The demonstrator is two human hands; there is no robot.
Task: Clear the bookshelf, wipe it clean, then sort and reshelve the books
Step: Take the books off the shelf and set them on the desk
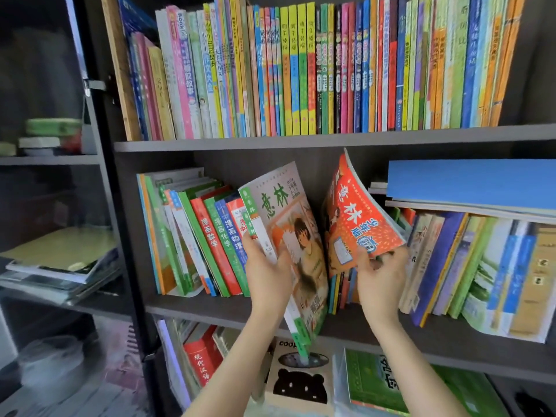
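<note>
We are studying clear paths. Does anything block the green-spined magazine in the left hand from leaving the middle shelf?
Nothing visible does. The left hand grips the green-spined magazine, which overhangs the front edge of the middle shelf; the orange magazine in the right hand is beside it.

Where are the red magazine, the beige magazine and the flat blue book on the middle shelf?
red magazine (358,218): head view, middle of its front cover.
beige magazine (282,203): head view, title area of its front cover.
flat blue book (469,182): head view, middle of its blue cover.
</note>
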